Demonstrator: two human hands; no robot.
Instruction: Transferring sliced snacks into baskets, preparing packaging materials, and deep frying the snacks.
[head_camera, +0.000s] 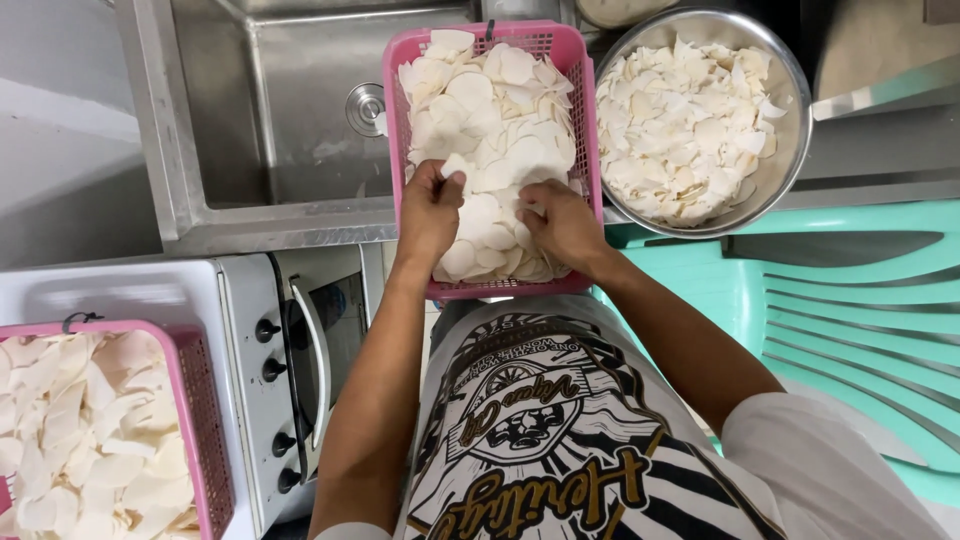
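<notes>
Pale slices (497, 150), thin and round-ish, fill the pink basket (571, 60) that sits across the sink edge just ahead of me. Both hands are in the near end of the pile. Left hand (432, 210): grip narrow, thumb and fingers pinching one slice at the top of the heap. Right hand (562, 222): fingers curled down into the slices, pressing on them; can't tell if it actually holds one.

My read on doing this well: slices look brittle and stacked loose, so lift one at a time with a light pinch, no raking. Keep the free hand steadying the pile so nothing slides over the low basket wall.

Around it: steel bowl (795, 120) just right of the basket, rims nearly touching, also full of the same slices. Steel sink (290, 120) to the left, dry-looking, drain visible. Below left, a small white oven (300, 340) with black knobs, and on top of it a second pink basket (195, 400) of slices. Green plastic chair (860, 320) at right.
</notes>
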